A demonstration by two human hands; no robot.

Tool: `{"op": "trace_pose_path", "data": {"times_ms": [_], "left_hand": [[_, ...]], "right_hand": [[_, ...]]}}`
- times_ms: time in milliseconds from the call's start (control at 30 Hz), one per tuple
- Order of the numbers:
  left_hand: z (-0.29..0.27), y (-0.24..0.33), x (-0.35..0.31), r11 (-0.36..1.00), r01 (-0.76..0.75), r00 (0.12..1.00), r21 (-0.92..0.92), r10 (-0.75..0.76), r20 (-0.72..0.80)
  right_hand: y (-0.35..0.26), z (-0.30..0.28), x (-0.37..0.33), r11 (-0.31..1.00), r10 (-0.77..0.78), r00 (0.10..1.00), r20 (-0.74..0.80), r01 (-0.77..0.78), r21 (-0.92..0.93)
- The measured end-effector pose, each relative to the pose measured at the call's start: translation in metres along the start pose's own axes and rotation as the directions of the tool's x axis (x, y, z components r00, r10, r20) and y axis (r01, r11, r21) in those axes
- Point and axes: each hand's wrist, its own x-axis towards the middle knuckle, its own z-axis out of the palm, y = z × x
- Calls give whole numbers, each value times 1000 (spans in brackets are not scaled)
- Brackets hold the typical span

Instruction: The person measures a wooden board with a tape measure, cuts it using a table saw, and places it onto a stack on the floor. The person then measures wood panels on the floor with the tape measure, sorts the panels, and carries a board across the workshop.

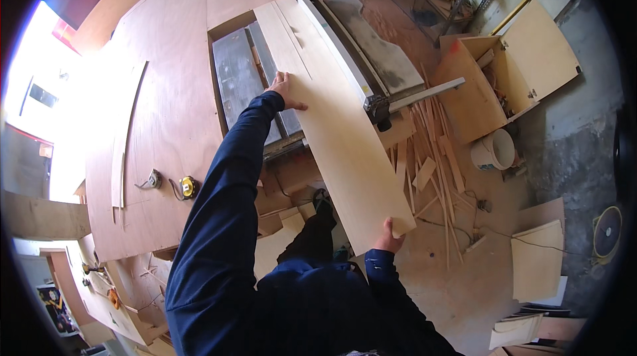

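Observation:
A long pale plywood board point(352, 163) lies lengthwise across the grey metal table saw point(237, 76), its near end jutting out past the saw's front edge. Its right edge runs along the straight metal fence point(337, 51). Toward the far end a thin slit shows in the wood. My left hand point(286, 92) rests on the board's left edge, thumb and fingers apart. My right hand point(390, 236) grips the near right corner, thumb on top and the other fingers mostly hidden beneath. I cannot make out the saw blade.
A large plywood worktop point(179, 104) surrounds the saw, bearing a yellow tape measure point(188, 187), a smaller grey one point(153, 179) and a thin strip point(131, 134). Wood offcuts point(438, 163) litter the floor at right, near a white bucket point(493, 150) and an open wooden cabinet point(468, 100).

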Motion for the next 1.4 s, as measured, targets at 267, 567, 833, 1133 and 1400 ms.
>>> {"op": "trace_pose_path", "data": {"times_ms": [267,567,833,1133,1400], "left_hand": [[-17,2,4,1000,-19,995,16,21,-100],[35,63,-110,997,13,991,-76,-23,-130],[18,52,-86,989,88,994,-117,-94,-50],[-8,29,-41,989,137,990,-47,-138,-26],[3,13,-31,964,242,943,-107,-259,-207]], "right_hand": [[21,26,14,999,18,1000,-3,-18,34],[12,38,11,996,-62,994,91,55,76],[19,74,17,991,-30,994,102,16,136],[-5,138,5,998,1,994,109,6,-60],[16,197,5,997,8,994,105,-16,76]]}}
